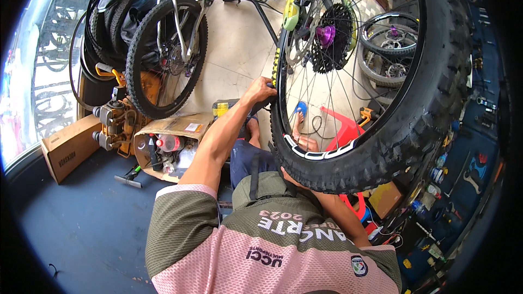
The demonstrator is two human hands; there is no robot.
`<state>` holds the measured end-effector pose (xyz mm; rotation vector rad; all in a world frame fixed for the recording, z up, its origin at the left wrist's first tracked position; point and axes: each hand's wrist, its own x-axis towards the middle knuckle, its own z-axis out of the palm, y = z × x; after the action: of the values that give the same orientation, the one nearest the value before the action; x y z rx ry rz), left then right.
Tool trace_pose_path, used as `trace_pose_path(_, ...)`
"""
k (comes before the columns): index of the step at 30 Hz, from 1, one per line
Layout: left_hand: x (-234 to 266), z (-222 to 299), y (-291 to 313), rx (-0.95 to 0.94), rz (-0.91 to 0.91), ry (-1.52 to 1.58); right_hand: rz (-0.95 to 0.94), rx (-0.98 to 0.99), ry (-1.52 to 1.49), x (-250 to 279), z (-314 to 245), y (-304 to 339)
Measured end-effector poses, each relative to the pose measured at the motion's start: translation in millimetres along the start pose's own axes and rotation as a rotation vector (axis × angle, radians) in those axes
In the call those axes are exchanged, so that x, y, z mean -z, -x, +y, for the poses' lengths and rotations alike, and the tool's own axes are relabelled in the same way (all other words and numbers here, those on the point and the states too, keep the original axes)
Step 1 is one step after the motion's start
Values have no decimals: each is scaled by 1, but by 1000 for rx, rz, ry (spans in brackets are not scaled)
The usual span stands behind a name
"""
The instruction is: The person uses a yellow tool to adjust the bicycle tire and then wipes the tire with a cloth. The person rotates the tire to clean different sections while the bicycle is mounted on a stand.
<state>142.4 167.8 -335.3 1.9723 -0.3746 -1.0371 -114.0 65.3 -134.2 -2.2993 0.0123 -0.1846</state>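
Before me stands a bicycle wheel with a wide, knobbly black tyre (381, 158) and thin spokes. At its hub sit a black cassette (333, 38) and a purple hub end (325, 35), next to a yellow-green frame (295, 0). My left hand (258, 92) is closed at the wheel's left side, against the tyre and rim. A small dark blue piece shows by its fingers, too little to name. My right hand (289, 177) is at the tyre's lower edge, mostly hidden behind the tyre, its fingers out of sight.
At left stand another bicycle wheel (133, 60), an open cardboard box (143, 155) holding bottles, a closed carton (73, 147) and yellow machinery (117, 125). Loose wheels (389, 35) and a red stool (343, 128) lie beyond the spokes. Tools hang on the dark right-hand panel (479, 147).
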Motion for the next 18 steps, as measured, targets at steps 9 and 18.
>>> trace_pose_path(9, 16, 6, 22, 96, -246, -51, 118, -139, -397, -9, 1, -6)
trace_pose_path(18, 9, 9, 28, 1, -145, -47, 171, -97, -438, -22, 12, 5)
